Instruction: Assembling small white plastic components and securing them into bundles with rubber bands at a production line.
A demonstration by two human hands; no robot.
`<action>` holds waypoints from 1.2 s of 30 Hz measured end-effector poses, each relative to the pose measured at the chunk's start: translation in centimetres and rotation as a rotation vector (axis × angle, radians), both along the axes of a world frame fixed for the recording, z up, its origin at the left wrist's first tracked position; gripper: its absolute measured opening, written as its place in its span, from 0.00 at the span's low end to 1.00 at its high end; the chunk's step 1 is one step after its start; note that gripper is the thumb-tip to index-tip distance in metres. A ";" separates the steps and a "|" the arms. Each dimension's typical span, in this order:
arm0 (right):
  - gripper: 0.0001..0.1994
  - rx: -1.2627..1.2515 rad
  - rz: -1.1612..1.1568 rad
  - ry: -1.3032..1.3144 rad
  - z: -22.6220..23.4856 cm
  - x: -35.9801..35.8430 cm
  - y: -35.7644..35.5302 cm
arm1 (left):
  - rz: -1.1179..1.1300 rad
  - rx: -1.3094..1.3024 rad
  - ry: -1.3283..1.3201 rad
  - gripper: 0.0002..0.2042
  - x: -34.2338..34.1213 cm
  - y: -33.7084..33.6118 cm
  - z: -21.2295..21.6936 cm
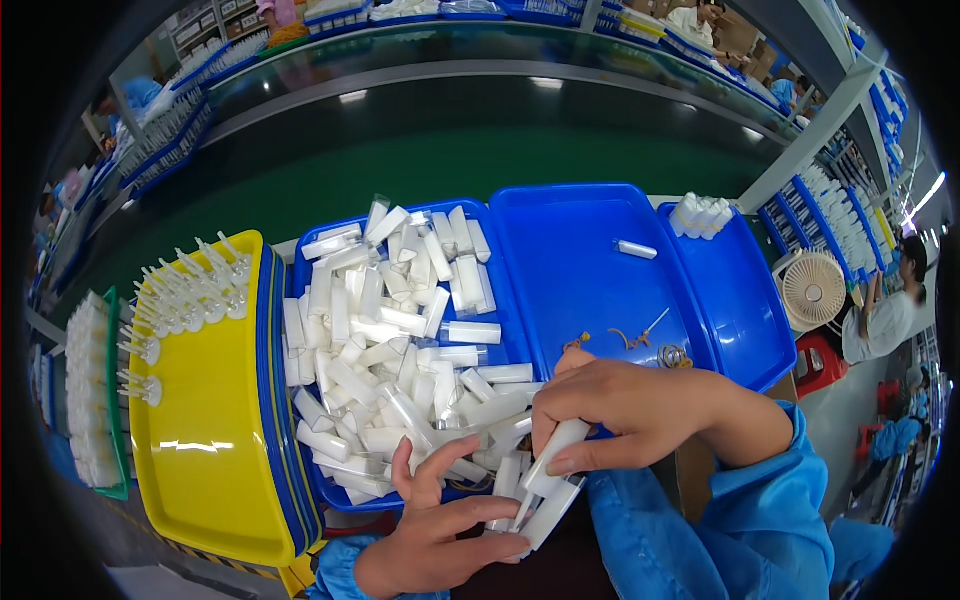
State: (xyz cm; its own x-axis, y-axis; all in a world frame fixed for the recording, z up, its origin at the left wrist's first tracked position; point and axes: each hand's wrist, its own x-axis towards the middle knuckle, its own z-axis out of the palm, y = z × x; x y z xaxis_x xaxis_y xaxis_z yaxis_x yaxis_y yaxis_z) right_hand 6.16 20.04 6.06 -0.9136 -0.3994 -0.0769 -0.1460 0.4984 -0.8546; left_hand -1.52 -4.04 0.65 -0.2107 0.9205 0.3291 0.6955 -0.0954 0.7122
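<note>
My right hand (640,405) is closed around a white plastic cylinder (560,450), its thumb and fingers on the sides. A thin white stem (524,508) runs from the cylinder's lower end toward my left fingertips. My left hand (445,525) pinches a small clear part at the stem's tip between thumb and forefinger, its other fingers raised. Against these fingers lies a white tube with a clear end (550,518); its support is hidden. Both hands are over the near edge of a blue tray (508,300) heaped with white tubes with clear ends (400,330).
A yellow tray (200,400) tops a stack at the left, bearing clear-based white stems (200,290). Another blue tray (590,220) holds one tube and rubber bands (675,356). White bottles (700,215) stand in the right tray; beyond are a fan (812,290) and a green conveyor (420,150).
</note>
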 end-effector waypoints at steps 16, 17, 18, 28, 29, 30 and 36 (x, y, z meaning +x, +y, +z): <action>0.11 0.078 -0.009 0.170 -0.6 4.2 -4.2 | 0.111 0.504 -0.213 0.39 1.8 0.8 -2.0; 0.10 0.108 -0.015 0.241 0.1 4.4 -4.3 | 0.071 0.479 -0.341 0.43 1.8 0.7 -1.8; 0.09 0.138 -0.021 0.313 0.9 4.6 -4.6 | -0.021 0.242 -0.585 0.55 1.7 -0.1 -2.1; 0.09 0.178 -0.418 0.539 -2.3 6.6 -1.0 | -0.466 -0.312 -1.448 0.39 2.3 2.7 -1.7; 0.11 0.373 -0.619 0.550 -3.9 7.4 1.2 | -0.425 -0.339 -1.401 0.31 2.4 2.6 -1.7; 0.11 0.511 -0.665 0.443 -4.8 7.9 3.3 | -0.413 -0.296 -1.420 0.26 2.3 2.7 -1.7; 0.09 0.763 -0.662 0.208 -8.0 10.6 8.2 | -0.272 -0.251 -1.197 0.11 1.9 3.3 -1.2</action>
